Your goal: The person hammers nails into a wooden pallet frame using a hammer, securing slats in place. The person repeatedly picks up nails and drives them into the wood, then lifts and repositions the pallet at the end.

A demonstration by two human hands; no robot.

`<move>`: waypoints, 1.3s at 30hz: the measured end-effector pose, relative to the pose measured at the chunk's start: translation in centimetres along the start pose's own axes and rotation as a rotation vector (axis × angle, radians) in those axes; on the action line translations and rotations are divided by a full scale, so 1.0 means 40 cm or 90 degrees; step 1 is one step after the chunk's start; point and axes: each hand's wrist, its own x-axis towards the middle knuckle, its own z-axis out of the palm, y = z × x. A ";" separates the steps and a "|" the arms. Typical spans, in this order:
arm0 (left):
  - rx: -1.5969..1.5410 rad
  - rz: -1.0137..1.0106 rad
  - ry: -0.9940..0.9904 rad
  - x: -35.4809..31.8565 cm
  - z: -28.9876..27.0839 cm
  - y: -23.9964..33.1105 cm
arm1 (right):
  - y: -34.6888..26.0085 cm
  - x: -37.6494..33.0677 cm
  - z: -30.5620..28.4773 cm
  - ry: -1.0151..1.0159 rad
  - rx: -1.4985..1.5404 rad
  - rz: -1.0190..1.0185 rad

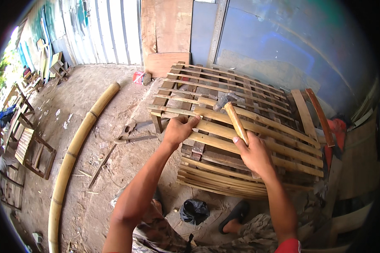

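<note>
A low wooden frame with bamboo slats (217, 140) laid across it stands in front of me. My left hand (179, 131) is at the left ends of the wider, nearer slats, thumb and fingertips pinched together; what lies between them is too small to tell. My right hand (257, 157) grips the wooden handle of a hammer (236, 123). Its grey metal head is raised over the slats, to the right of my left hand. More thin bamboo strips (223, 181) lie bundled along the near side of the frame.
A long bamboo pole (69, 158) lies on the floor at left. A handsaw (135, 138) rests beside the frame, with a red can (142, 78) farther back. A black plastic bag (194, 211) sits between my feet. Small wooden stools (36, 152) stand far left.
</note>
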 end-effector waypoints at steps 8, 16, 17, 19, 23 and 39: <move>-0.300 -0.073 -0.137 0.010 -0.006 -0.022 | -0.085 -0.033 -0.071 -0.050 0.018 -0.044; -0.239 -0.047 -0.118 0.002 0.003 -0.008 | -0.076 -0.025 -0.071 -0.085 -0.060 -0.059; -0.244 -0.046 -0.115 0.002 0.000 -0.012 | -0.086 -0.018 -0.083 -0.111 -0.067 -0.045; -0.242 -0.040 -0.112 0.002 -0.003 -0.018 | -0.110 -0.013 -0.100 -0.061 -0.014 -0.041; -0.210 -0.034 -0.121 0.014 0.002 -0.022 | -0.134 -0.015 -0.087 0.020 0.049 -0.045; -0.183 -0.029 -0.116 0.029 0.003 -0.041 | -0.098 -0.029 -0.071 -0.118 -0.096 -0.029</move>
